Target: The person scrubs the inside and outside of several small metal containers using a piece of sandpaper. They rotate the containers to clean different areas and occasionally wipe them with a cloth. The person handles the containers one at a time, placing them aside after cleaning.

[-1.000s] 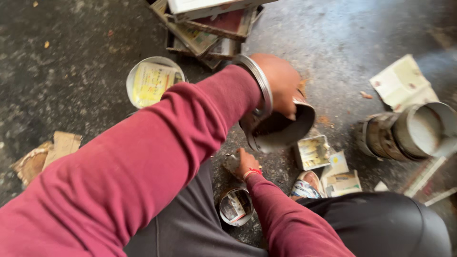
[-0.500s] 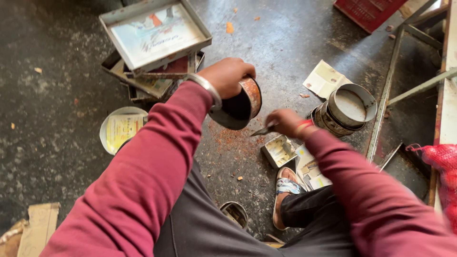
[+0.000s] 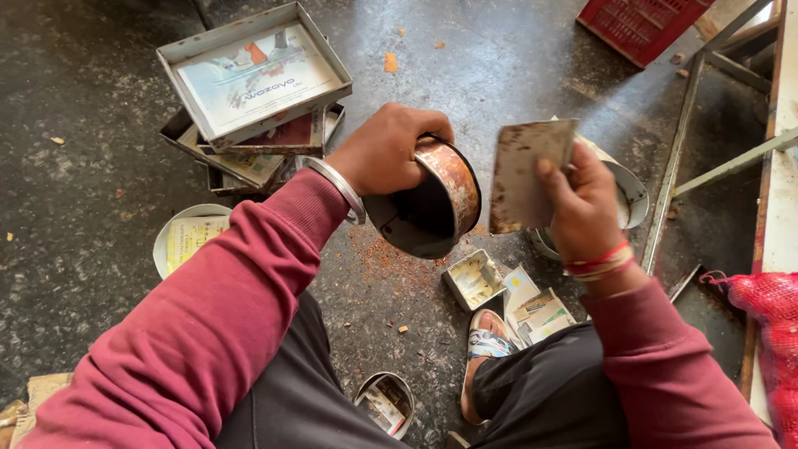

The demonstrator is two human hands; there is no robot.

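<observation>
My left hand [image 3: 386, 152] grips a round rusty metal tin [image 3: 432, 204], held on its side above the dark floor with its open mouth turned down and toward me. My right hand [image 3: 582, 204] holds a flat rectangular metal scraper [image 3: 524, 175] upright, just right of the tin and apart from it. Orange-brown crumbs [image 3: 378, 254] lie scattered on the floor under the tin. Both arms wear maroon sleeves; a metal bangle sits on the left wrist and red threads on the right.
A stack of rectangular metal trays [image 3: 249, 83] lies beyond my left hand. A round paper-lined tin [image 3: 187, 237] sits at left, another round tin [image 3: 628, 195] behind my right hand, a small square tin [image 3: 474, 278] near my foot. Red crate [image 3: 644, 25] and metal frame [image 3: 682, 158] stand at right.
My right hand has risen from the floor and now holds the flat scraper up beside the tin. The left hand has kept its hold on the round tin. The view has shifted.
</observation>
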